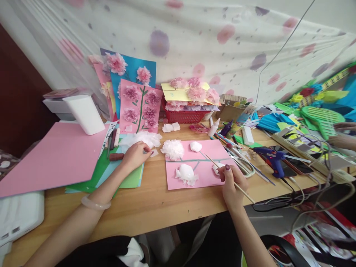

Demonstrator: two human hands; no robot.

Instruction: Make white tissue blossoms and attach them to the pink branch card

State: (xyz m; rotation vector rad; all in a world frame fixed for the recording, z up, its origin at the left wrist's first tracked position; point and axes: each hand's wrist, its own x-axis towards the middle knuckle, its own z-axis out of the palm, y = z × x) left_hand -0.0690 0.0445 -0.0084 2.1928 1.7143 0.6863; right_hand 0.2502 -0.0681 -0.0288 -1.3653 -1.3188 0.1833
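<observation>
Meanwhile, at a crowded wooden table (158, 211), a person's right hand (233, 181) grips a thin wooden stick (244, 191) between thumb and fingers, its long axis running from 10 o'clock at the tip to 4 o'clock at the butt. The tip is over a pink card (174, 181); whether it touches the surface cannot be told.

The card lies at 10 o'clock from the right hand, which is the nearer of the two and overlaps its edge, and at 3 o'clock from the left hand (137, 155). The left hand's fingers are bent close together beside a small tissue square (154, 152) at 3 o'clock; whether they pinch anything cannot be told. A heap of white tissue paper (147, 138) sits just beyond, at 1 o'clock.

On the card, a fluffed white tissue flower (172, 149) fills the 10 o'clock corner, and less opened white bundles show at 12 and 7 o'clock, with another partly behind the right hand.

Coloured sheets (91, 185) lie under the left forearm. Scissors (247, 167) and a blue glue gun (274, 159) are to the right hand's 1 and 2 o'clock. A red basket (183, 116) of tissue flowers stands at 12 o'clock against a dotted curtain (119, 26), and another person's hand (345, 141) shows at the 3 o'clock edge.
</observation>
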